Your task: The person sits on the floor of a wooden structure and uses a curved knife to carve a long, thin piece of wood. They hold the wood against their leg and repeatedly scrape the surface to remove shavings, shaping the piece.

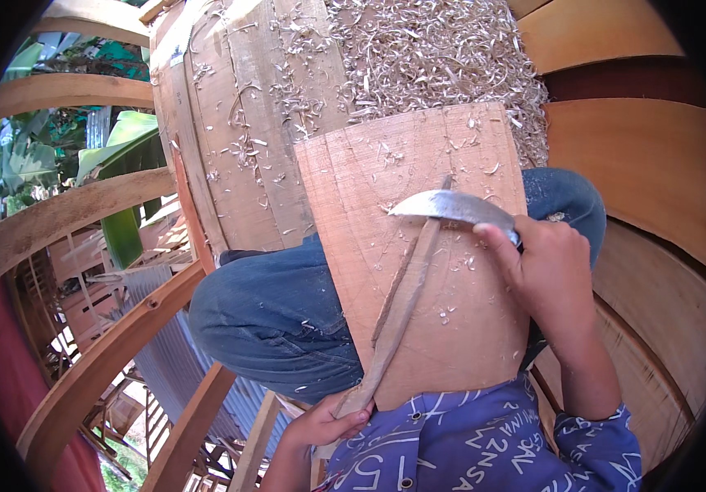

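Note:
Across my lap lies a broad wooden board [468, 328], with a few curled shavings on it. My left hand [340, 420] is closed round the near end of a long wooden stick [408, 316], which slants away over the board to a narrow tip. A split strip of wood stands off along the stick's left side. In my right hand [546, 266] is the handle of a knife with a curved, bright blade [443, 204]. The blade points left and crosses over the stick near its far end. My right fingers hide most of the handle.
Past the board, a plank floor [238, 123] carries a thick heap of wood shavings [435, 57]. Curved wooden panels [632, 164] rise on the right. At left is a railing of wooden bars [107, 353], with green leaves and corrugated sheets beyond it.

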Demonstrator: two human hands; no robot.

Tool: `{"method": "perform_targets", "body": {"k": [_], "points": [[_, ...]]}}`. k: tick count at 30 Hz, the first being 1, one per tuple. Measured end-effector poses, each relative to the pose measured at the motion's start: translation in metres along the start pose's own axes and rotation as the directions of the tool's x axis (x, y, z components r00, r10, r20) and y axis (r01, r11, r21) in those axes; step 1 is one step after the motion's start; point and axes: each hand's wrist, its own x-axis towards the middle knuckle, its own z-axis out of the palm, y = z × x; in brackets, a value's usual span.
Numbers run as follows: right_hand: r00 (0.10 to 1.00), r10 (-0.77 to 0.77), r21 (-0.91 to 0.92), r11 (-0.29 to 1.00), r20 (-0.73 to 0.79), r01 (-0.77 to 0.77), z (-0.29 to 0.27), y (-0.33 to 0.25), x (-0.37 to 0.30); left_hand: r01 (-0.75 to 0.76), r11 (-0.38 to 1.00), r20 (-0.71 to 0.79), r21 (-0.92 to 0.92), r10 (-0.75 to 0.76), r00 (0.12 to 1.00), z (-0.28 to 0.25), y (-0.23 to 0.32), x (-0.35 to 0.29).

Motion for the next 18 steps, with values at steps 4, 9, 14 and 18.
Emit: {"method": "perform_targets", "body": {"k": [4, 9, 14, 18], "points": [[0.969, 0.239, 0.046, 0.970, -0.064, -0.237, -0.021, 0.027, 0.017, -0.040, 0.997, 0.013, 0.061, 0.039, 0.999, 0.000, -0.001, 0.001], [0.992, -0.027, 0.083, 0.996, 0.122, 0.017, -0.023, -0.006, -0.015, -0.017, 0.996, 0.070, 0.089, 0.010, 0.997, -0.005, 0.002, 0.002], [0.997, 0.032, 0.043, 0.998, 0.069, -0.035, -0.003, 0.000, -0.007, -0.065, 0.973, -0.024, 0.223, 0.072, 0.997, 0.001, 0.000, -0.001], [0.943, 0.332, 0.083, 0.940, 0.011, -0.331, -0.020, 0.024, 0.013, -0.219, 0.873, -0.052, 0.436, 0.267, 0.962, 0.009, -0.001, 0.003]]}}
